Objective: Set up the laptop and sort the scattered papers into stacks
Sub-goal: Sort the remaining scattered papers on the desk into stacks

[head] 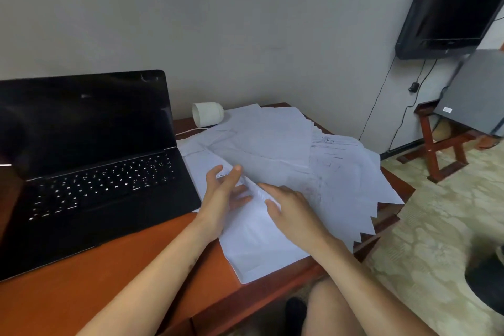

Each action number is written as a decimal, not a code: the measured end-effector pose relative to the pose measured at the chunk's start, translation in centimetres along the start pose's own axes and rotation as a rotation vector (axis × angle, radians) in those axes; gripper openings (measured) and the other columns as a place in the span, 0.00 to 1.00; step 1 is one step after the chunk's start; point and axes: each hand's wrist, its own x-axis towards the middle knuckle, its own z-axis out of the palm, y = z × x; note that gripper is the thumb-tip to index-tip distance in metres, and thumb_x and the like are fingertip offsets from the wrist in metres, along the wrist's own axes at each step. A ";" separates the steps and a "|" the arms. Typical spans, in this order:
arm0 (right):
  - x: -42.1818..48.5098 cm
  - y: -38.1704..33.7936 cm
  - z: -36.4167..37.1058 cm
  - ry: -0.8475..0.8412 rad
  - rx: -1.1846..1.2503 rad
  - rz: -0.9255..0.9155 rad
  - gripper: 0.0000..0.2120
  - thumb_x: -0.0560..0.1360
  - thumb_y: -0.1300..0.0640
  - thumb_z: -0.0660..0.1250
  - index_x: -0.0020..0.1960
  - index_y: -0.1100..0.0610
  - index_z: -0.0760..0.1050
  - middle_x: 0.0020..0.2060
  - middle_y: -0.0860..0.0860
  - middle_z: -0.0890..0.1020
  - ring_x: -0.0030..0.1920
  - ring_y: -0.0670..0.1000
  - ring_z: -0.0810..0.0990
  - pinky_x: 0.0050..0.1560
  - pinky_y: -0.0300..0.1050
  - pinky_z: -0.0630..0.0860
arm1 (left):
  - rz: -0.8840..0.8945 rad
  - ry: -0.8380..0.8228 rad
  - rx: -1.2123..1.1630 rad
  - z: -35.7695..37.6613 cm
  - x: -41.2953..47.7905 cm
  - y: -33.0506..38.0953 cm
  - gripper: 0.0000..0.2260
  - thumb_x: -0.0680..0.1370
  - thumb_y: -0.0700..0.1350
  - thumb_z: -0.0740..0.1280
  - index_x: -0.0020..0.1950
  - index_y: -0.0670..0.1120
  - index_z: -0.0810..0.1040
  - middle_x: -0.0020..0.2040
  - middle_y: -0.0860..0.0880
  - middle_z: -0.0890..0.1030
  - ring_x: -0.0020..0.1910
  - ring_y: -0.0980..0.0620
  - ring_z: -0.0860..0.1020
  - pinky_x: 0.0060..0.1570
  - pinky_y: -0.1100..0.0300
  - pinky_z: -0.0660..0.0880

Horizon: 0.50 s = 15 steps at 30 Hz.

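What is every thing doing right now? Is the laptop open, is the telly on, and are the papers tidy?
laptop: open, screen dark, keys lit.
papers: scattered, overlapping, some hanging over the table edge.
left hand: fingers spread, touching the papers.
right hand: fingers fairly straight, resting on the papers.
white cylinder: lying on its side.
television: screen dark.

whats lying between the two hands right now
In the head view, a raised, crumpled fold of white paper runs between the left hand and the right hand, with both hands resting on the sheets beside it.
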 end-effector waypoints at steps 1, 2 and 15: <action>-0.1 -0.1 0.2 -0.045 0.072 -0.003 0.21 0.79 0.62 0.64 0.69 0.45 0.74 0.55 0.48 0.83 0.56 0.46 0.79 0.59 0.44 0.75 | -0.013 0.037 -0.020 -0.3 0.3 -0.1 0.30 0.80 0.52 0.73 0.75 0.52 0.60 0.66 0.41 0.78 0.58 0.42 0.85 0.63 0.43 0.80; -0.3 -0.1 0.2 -0.088 0.148 0.005 0.21 0.78 0.61 0.67 0.68 0.45 0.74 0.56 0.45 0.82 0.58 0.41 0.79 0.61 0.43 0.75 | -0.017 0.078 -0.011 -0.7 0.5 -0.2 0.27 0.80 0.45 0.72 0.74 0.50 0.62 0.65 0.39 0.79 0.58 0.40 0.85 0.61 0.40 0.81; -4.8 4.0 -1.2 -0.301 -0.288 0.080 0.37 0.75 0.32 0.54 0.81 0.42 0.51 0.79 0.36 0.46 0.79 0.38 0.38 0.79 0.48 0.41 | 0.131 0.472 0.242 -3.3 1.5 0.0 0.04 0.83 0.45 0.62 0.52 0.45 0.70 0.42 0.44 0.72 0.41 0.43 0.72 0.41 0.47 0.74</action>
